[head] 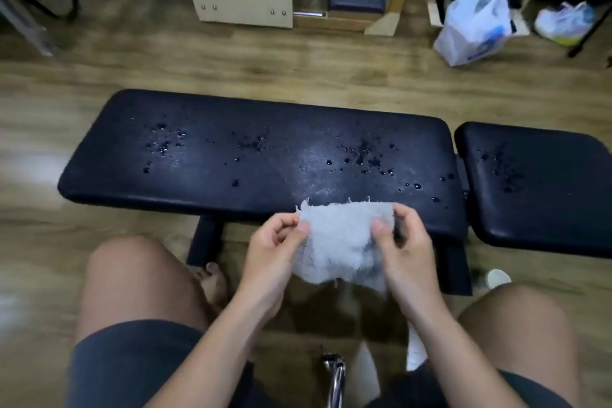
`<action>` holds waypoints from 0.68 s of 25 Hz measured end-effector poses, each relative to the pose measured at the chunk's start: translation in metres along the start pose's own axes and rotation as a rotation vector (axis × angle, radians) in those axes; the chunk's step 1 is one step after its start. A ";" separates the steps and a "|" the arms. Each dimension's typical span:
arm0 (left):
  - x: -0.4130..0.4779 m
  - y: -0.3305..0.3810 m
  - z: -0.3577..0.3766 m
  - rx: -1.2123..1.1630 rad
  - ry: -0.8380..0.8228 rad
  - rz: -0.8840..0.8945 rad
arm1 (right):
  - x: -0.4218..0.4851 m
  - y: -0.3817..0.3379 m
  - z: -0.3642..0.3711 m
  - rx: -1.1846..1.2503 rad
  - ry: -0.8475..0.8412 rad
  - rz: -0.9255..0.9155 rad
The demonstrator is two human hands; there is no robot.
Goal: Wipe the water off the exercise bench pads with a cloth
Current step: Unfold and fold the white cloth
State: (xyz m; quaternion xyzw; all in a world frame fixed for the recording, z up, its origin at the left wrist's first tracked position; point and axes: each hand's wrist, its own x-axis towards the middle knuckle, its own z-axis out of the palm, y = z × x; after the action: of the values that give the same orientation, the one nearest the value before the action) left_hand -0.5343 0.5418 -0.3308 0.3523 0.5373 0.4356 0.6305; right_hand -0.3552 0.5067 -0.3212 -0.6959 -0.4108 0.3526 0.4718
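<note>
Wooden floor (231,69) runs under everything, and the person sits facing the pads. The cloth (341,238), pale and frayed, hangs spread between both hands at the near edge of the long pad (258,129), right of its middle. The left hand (275,245) pinches its upper left corner and the right hand (409,242) pinches the upper right.

The long pad lies straight ahead, its long axis running left to right. Water drops (164,142) sit in clusters at its left, middle and right, and none looks wiped yet. The short pad (543,209) lies just beside its right end, across a narrow gap, and is also wet.

The right hand seems nearer the right cluster and the short pad; the left cluster looks the longest reach.
</note>
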 end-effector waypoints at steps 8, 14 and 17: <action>-0.072 -0.034 -0.037 0.182 -0.186 0.049 | -0.105 0.000 0.045 -0.147 -0.292 -0.043; -0.093 -0.044 -0.075 0.071 -0.294 -0.043 | -0.128 -0.003 0.058 0.192 -0.405 0.133; -0.098 -0.039 -0.085 -0.019 -0.391 -0.078 | -0.127 -0.003 0.055 0.436 -0.557 0.324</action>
State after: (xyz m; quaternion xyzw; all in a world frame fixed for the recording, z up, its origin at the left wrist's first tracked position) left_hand -0.6151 0.4338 -0.3450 0.4030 0.4135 0.3391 0.7427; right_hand -0.4573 0.4126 -0.3220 -0.5126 -0.3236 0.6771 0.4172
